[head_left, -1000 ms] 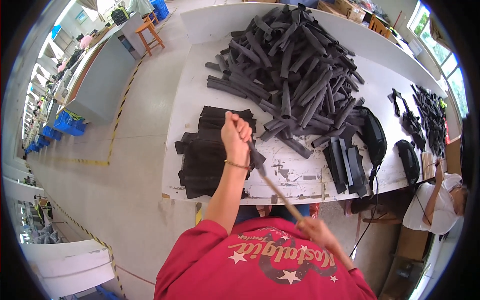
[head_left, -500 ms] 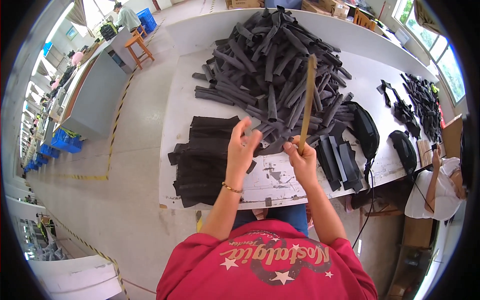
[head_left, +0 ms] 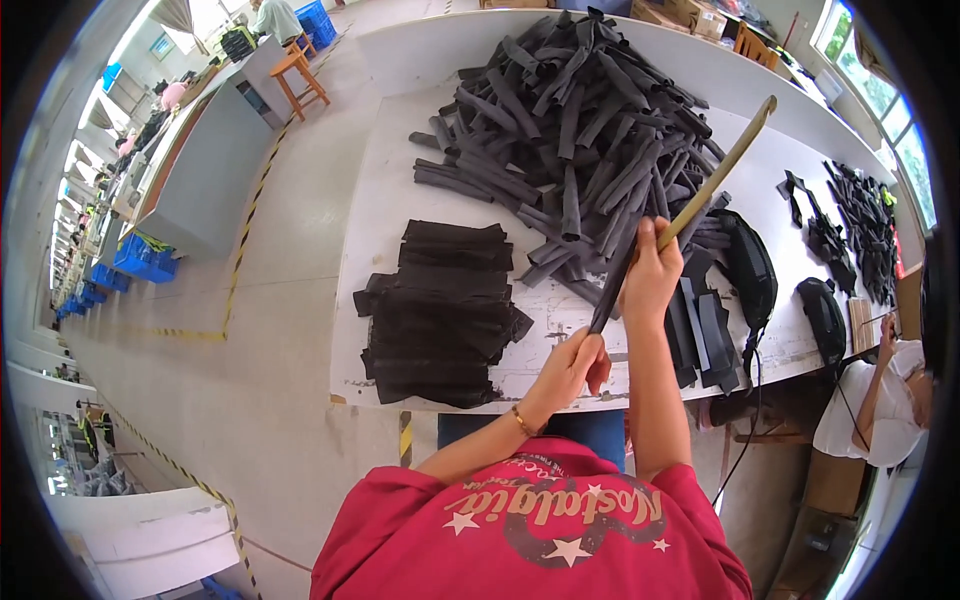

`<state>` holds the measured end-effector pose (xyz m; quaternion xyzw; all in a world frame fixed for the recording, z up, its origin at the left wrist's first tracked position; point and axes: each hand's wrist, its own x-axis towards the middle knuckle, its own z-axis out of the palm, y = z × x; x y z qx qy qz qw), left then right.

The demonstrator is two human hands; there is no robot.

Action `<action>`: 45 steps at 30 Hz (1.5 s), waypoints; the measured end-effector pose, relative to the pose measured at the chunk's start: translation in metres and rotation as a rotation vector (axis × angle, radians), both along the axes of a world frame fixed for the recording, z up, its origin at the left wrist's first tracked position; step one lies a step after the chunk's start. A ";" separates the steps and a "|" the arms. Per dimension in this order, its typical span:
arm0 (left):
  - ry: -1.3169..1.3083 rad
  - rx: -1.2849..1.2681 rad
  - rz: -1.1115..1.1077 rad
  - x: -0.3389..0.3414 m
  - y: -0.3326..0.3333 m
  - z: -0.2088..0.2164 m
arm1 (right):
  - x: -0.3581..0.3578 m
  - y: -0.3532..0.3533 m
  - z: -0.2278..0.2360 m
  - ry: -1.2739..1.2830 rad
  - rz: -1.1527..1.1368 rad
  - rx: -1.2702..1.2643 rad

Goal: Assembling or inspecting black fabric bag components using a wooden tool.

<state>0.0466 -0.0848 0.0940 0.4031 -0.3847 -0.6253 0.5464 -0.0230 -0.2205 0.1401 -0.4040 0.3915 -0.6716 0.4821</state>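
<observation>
My right hand (head_left: pixel 652 280) is closed around a yellowish wooden stick (head_left: pixel 722 172), which slants up to the right and has a hooked or notched tip. A narrow dark grey fabric strip (head_left: pixel 612 290) runs from beside that hand down to my left hand (head_left: pixel 572 372), whose fingers pinch its lower end. Whether the stick reaches inside the fabric, I cannot tell. Beyond both hands rises a large heap of dark grey fabric tubes (head_left: pixel 575 130). To the left lies a stack of flat black fabric pieces (head_left: pixel 440 315).
Flat dark strips (head_left: pixel 700 335) and a black curved pouch-like item (head_left: pixel 745 265) with a cord lie right of my hands. A similar black item (head_left: pixel 822 320) sits farther right, near another person in white (head_left: pixel 880 405). A low white wall (head_left: pixel 440 45) edges the table's back.
The stick has swung from nearly upright to slanting right, and my right hand has risen. My left hand, formerly open-fingered near the black stack, has moved right and down onto the strip.
</observation>
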 end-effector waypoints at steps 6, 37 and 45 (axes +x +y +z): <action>-0.486 -0.185 0.100 0.022 0.035 -0.014 | -0.022 -0.019 0.015 -0.098 0.446 0.184; -1.434 -0.310 -0.069 0.223 -0.171 -0.067 | -0.081 -0.022 -0.066 0.729 0.161 0.077; -1.477 -0.573 0.139 0.216 -0.159 -0.040 | -0.098 0.012 -0.056 0.840 0.443 0.151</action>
